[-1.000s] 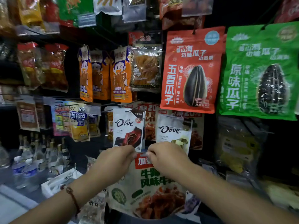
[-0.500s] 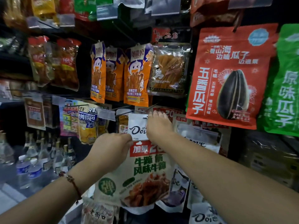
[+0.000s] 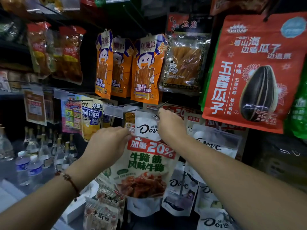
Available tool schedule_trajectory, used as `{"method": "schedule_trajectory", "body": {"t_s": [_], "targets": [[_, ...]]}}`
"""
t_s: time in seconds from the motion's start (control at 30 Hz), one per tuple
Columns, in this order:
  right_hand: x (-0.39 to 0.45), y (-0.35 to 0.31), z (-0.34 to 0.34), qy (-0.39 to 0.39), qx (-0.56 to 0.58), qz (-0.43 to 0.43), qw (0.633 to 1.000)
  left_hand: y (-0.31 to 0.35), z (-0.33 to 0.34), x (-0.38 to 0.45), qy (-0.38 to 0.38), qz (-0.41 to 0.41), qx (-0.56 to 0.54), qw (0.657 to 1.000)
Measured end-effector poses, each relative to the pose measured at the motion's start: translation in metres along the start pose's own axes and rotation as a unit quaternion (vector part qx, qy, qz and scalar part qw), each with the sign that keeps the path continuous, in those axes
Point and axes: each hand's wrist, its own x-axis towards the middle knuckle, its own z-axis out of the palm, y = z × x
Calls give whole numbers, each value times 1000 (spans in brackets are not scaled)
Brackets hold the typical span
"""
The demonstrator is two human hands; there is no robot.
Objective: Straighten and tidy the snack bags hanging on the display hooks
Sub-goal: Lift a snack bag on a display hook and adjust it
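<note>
A white snack bag with green lettering and a red "20%" banner [image 3: 146,165] hangs in front of me. My left hand [image 3: 108,143] pinches its upper left corner. My right hand [image 3: 169,127] holds the top of the bag up at a metal display hook [image 3: 157,107]. A white Dove bag [image 3: 144,127] hangs right behind it. Three orange snack bags [image 3: 146,70] hang in the row above.
A large red sunflower-seed bag [image 3: 252,72] hangs at the upper right, with a green one [image 3: 299,110] beside it. More Dove bags [image 3: 214,143] hang at the lower right. Bottles [image 3: 33,156] stand on a shelf at the lower left. A clear-fronted bag [image 3: 184,62] hangs by the orange ones.
Both hands have lifted the bag with the 20% banner from below the Dove bags up to the hook. My view has moved closer and to the left.
</note>
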Motion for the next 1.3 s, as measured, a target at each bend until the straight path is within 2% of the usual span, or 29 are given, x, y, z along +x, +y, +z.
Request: {"method": "schedule_trajectory", "body": {"t_s": [0.13,0.23,0.37,0.53,0.67,0.93,1.13,1.3], "targets": [[-18,5,-24,-20,15,-16,1000,-4,-10,3,39,4,-12,999],[-34,6,-49,-44,16,-26,999,-3,-16,5,40,-3,-18,999],[-62,-1,-92,-57,-13,-49,997,4,-19,12,53,-43,-48,997],[-103,8,-142,-60,-41,-24,997,14,-11,29,26,-115,-81,990],[-124,20,-163,-55,-38,-3,998,20,7,49,12,-127,-49,991],[-140,34,-150,-61,-12,9,998,27,32,84,37,-95,-50,993],[-129,37,-127,-66,12,-1,998,21,56,94,8,-106,-21,994],[-121,37,-110,-53,40,-4,998,16,72,98,45,-74,14,996]]}}
